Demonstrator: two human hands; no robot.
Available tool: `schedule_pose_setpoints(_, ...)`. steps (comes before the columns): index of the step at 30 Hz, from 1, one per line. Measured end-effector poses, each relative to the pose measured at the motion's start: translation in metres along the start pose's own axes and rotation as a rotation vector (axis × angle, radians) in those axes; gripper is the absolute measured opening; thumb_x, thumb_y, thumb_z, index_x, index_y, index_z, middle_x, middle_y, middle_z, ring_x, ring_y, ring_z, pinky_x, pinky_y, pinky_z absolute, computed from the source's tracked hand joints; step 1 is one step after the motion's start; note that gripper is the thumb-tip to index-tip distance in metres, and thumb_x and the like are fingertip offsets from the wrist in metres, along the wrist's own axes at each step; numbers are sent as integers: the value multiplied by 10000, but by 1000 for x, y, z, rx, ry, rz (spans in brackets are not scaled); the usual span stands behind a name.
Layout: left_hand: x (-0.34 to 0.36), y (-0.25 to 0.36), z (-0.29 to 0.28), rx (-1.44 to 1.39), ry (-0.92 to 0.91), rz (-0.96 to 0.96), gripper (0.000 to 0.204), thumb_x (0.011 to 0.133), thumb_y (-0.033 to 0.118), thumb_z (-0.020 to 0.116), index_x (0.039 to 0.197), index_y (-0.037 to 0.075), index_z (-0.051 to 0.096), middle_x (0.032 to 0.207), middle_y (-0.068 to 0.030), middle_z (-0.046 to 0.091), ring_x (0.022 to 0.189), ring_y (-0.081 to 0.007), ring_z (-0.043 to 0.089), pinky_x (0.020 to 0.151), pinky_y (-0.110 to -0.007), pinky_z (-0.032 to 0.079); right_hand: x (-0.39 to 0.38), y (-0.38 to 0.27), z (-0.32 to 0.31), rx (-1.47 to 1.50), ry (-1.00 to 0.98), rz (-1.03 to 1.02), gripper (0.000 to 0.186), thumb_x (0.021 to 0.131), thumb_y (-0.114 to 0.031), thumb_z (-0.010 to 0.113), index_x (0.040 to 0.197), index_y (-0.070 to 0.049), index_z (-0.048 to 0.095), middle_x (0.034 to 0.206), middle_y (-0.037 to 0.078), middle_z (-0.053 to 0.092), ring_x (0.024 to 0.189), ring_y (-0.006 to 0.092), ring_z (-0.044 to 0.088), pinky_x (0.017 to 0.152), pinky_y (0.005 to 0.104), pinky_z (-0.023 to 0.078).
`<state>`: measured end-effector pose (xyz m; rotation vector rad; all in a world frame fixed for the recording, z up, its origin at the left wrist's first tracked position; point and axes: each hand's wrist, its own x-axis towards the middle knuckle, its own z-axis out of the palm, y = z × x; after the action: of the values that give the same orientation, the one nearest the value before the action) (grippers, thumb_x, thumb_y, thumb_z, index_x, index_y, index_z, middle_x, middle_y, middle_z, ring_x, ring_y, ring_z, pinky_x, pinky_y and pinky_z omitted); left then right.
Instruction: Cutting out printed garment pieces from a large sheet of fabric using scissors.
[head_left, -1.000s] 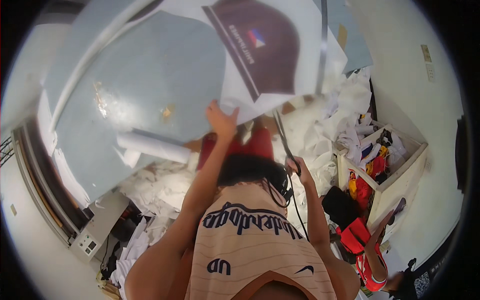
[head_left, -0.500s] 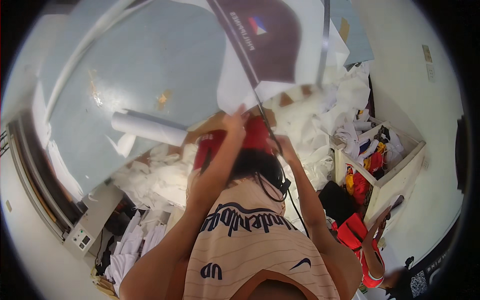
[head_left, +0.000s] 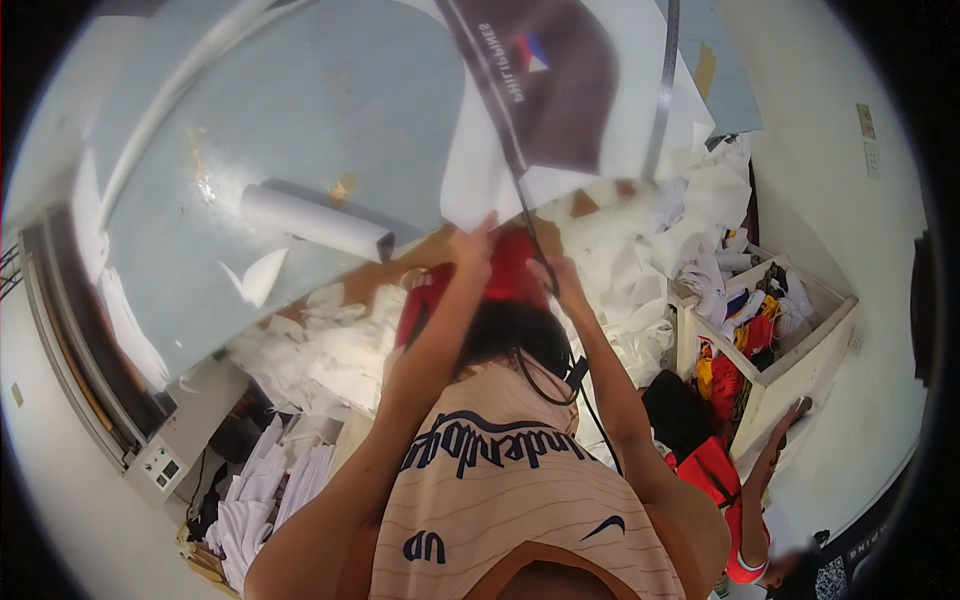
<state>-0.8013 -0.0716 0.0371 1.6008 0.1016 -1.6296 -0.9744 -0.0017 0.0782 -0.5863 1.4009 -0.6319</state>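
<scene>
A white sheet (head_left: 470, 185) with a dark maroon printed shape (head_left: 560, 90) lies over the table's near edge. At its lower corner is my left hand (head_left: 474, 246), its fingers closed at the paper's edge. To the right, my right hand (head_left: 562, 280) is closed beside a thin black cord (head_left: 530, 215); what its fingers hold, if anything, I cannot make out. The cord runs down from the printed shape past this hand to a loop at my shirt. Below both hands is a red cloth garment (head_left: 512, 265) at my lap.
A rolled white paper tube (head_left: 315, 225) and a torn scrap (head_left: 262, 278) lie on the blue-grey table (head_left: 330, 110). White scraps (head_left: 630, 240) heap below its edge. At right stand a wooden bin (head_left: 800, 350) of coloured cloth and another person in red (head_left: 745, 510).
The view has shifted slightly, so the table and sheet sit a little further right. My hands keep nearly the same places. The other person's arm at the right has moved a little.
</scene>
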Motion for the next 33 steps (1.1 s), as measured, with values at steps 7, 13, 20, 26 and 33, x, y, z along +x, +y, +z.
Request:
schedule_pose_setpoints(7, 7, 5, -13, 32, -58, 20, 314, 885, 88, 791, 1145, 31, 625, 1091, -68, 692, 948, -201, 687, 831, -322, 549, 23, -22, 12, -92, 26, -2, 429, 858, -357, 838, 649, -106, 560, 516, -26, 499, 390, 78, 469, 384, 247, 353)
schedule_pose_setpoints(13, 4, 10, -9, 64, -5, 56, 205, 869, 68, 794, 1026, 34, 667, 778, -7, 644, 490, -68, 454, 422, -247, 313, 54, -36, 12, -28, 2, 6, 405, 866, -365, 825, 684, -84, 597, 537, -31, 512, 398, 75, 475, 387, 248, 372)
schedule_pose_setpoints(20, 8, 15, -15, 60, 1, 23, 206, 867, 69, 796, 1028, 42, 670, 796, -11, 648, 526, -79, 496, 440, -240, 338, 91, -75, 28, 38, -50, -9, 326, 961, -264, 717, 725, -62, 619, 539, -25, 502, 420, 90, 471, 420, 251, 341)
schedule_pose_setpoints(26, 13, 18, -20, 37, -55, 24, 358, 901, 46, 765, 1225, 2, 620, 1172, -90, 682, 1026, -215, 685, 898, -337, 562, 108, -115, 53, 33, -32, -73, 431, 863, -343, 831, 637, -111, 547, 550, -45, 491, 412, 59, 439, 396, 242, 321)
schedule_pose_setpoints(33, 17, 16, -21, 87, -25, -12, 353, 890, 4, 761, 1211, -27, 619, 1184, -106, 680, 1045, -232, 685, 920, -353, 573, 154, -136, 56, -3, -18, -108, 444, 852, -371, 839, 638, -92, 567, 508, -35, 484, 390, 76, 436, 390, 255, 334)
